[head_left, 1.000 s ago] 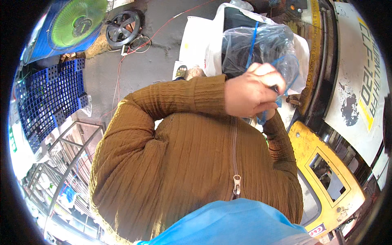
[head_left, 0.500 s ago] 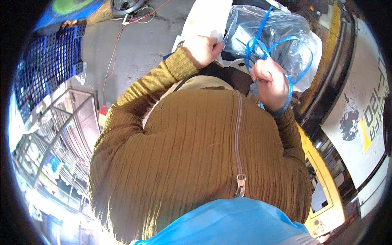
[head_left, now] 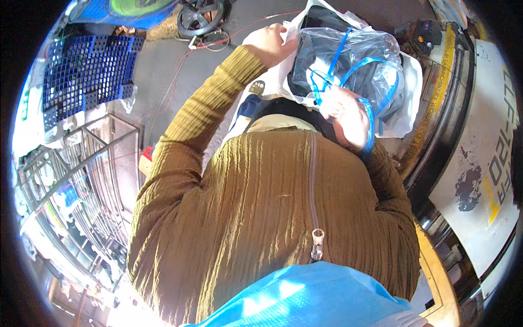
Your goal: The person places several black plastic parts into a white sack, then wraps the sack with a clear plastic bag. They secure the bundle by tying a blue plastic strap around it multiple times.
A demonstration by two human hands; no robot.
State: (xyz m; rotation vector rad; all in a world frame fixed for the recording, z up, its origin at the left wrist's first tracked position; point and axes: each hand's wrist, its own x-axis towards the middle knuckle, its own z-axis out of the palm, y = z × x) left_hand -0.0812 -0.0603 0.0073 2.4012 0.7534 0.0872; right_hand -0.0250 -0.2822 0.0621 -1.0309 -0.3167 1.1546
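Observation:
A white sack point(head_left: 412, 109) stands in front of me with a clear plastic bag point(head_left: 376, 46) bunched in its mouth. Dark material point(head_left: 321, 19) shows at its far side. At the sack's left rim is my left hand point(head_left: 268, 46), its fingers curled on the white edge. My right hand point(head_left: 348, 117), at the near side, is closed round a blue plastic strap point(head_left: 339, 53). The strap loops over the clear bag and runs round my right wrist. My right fingertips are partly hidden by the strap and glare.
Yellow-edged machinery with a white panel point(head_left: 463, 180) stands close on my right. To the left are a metal rack point(head_left: 103, 147) and a blue plastic grid point(head_left: 87, 76). A dark wheel point(head_left: 201, 19) and a thin red cable point(head_left: 177, 68) lie on the floor beyond.
My left hand has moved farther out along with the sack's left rim, opening the mouth wider. The right hand has moved slightly left and lower with the strap. The whole view has shifted.

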